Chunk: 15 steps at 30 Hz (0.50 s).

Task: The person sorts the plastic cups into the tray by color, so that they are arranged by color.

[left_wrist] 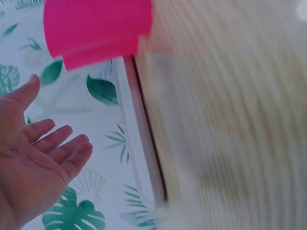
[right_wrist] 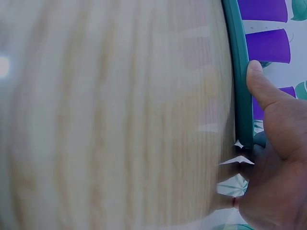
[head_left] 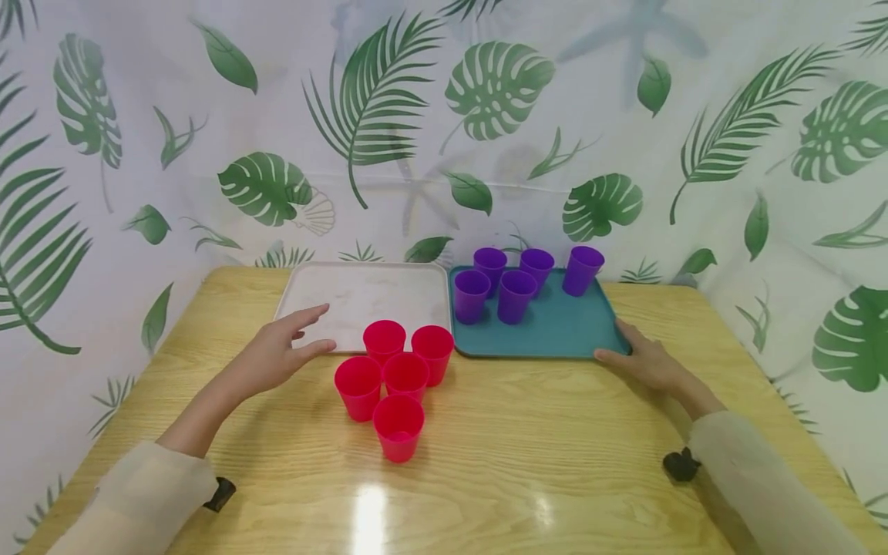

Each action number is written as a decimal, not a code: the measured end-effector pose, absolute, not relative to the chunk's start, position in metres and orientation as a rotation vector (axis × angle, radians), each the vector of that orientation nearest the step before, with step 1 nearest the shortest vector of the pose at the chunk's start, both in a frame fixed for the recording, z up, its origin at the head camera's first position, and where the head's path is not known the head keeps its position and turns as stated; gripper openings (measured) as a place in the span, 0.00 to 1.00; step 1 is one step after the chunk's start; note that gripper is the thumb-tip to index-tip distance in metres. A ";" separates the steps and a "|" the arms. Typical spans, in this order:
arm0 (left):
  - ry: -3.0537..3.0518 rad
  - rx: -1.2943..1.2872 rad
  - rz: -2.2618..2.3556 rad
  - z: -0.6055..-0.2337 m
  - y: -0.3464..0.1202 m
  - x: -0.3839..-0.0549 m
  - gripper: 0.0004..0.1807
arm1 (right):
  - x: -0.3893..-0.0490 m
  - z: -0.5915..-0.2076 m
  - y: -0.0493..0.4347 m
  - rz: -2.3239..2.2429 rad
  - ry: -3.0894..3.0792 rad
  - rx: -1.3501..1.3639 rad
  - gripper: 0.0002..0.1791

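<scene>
My left hand [head_left: 280, 348] hovers at the front left of a white tray [head_left: 375, 287], thumb and fingers spread, with nothing between them. In the left wrist view its palm and relaxed fingers show, apart from a red cup [left_wrist: 96, 28]. Several red cups [head_left: 398, 432] stand upright in a tight cluster on the table, to the right of that hand. My right hand [head_left: 648, 361] grips the front right corner of a teal tray [head_left: 541, 338], the thumb [right_wrist: 261, 84] against its front rim. Several upright purple cups [head_left: 516, 299] stand on the teal tray, one apart at the back right.
The two trays lie side by side at the back of the wooden table [head_left: 527, 447]. Behind them hangs a white cloth [head_left: 499, 169] printed with green leaves. A dark strap piece [head_left: 681, 465] shows at the right sleeve, another [head_left: 220, 495] at the left.
</scene>
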<state>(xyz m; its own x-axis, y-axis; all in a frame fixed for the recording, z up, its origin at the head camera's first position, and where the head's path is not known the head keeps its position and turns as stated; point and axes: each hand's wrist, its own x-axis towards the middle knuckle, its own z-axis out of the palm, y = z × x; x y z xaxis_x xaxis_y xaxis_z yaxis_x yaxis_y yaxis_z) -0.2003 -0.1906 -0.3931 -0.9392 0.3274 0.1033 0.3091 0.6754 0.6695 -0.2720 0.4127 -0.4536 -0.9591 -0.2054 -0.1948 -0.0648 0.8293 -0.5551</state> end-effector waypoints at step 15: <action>2.721 0.589 1.484 -0.411 -0.156 -0.149 0.41 | -0.273 -0.453 0.413 -0.805 2.756 -0.182 0.60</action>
